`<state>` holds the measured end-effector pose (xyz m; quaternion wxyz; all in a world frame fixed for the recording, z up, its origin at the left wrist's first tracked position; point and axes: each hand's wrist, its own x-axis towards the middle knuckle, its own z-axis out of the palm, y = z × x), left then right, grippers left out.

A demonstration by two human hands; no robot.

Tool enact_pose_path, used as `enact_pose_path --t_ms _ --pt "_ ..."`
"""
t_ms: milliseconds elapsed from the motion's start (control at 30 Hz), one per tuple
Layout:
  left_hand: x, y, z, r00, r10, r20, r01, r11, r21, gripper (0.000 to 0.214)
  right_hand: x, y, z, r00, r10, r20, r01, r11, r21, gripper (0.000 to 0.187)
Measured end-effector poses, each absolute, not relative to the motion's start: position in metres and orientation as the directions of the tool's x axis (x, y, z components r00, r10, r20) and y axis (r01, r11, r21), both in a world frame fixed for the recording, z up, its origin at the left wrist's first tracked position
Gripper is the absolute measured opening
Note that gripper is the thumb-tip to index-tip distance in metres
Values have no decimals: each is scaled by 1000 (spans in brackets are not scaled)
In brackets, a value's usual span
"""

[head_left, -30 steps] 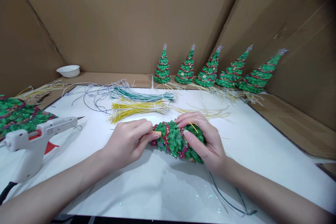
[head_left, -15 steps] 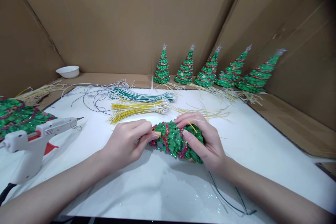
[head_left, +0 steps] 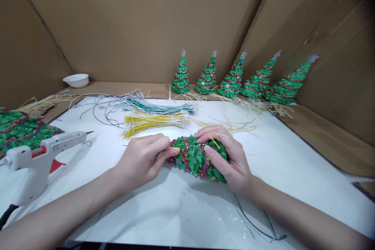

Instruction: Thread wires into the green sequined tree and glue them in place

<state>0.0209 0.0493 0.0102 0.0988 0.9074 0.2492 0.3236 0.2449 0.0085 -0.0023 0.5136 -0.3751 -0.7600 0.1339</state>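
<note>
A small green tabletop Christmas tree point(head_left: 191, 156) with red glittery garland lies on its side on the white table, its wide end to the right. My right hand point(head_left: 227, 156) is wrapped over that wide end, thumb on the near side. A short piece of yellow wire point(head_left: 215, 141) sticks up by its fingers. My left hand point(head_left: 146, 156) is closed at the narrow end, pinching a small tan wooden handle point(head_left: 175, 150) whose blunt end shows past the thumb. A thin dark tip pokes out left of the knuckles. The tree's top is hidden behind this hand.
A white glue gun point(head_left: 38, 164) stands at left, before another tree point(head_left: 23, 131). Green wires point(head_left: 155, 106) and yellow wires point(head_left: 155, 120) lie bundled ahead. Several finished trees point(head_left: 205, 78) line the cardboard wall. A white bowl point(head_left: 76, 81) sits back left; loose green wire point(head_left: 252, 218) lies near right.
</note>
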Motion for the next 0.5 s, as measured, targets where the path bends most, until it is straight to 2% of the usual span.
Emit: enact_pose_path --t_ms 500 --pt "22 49 11 668 492 558 408 -869 279 26 243 10 -4 -178 697 695 391 698 -599 14"
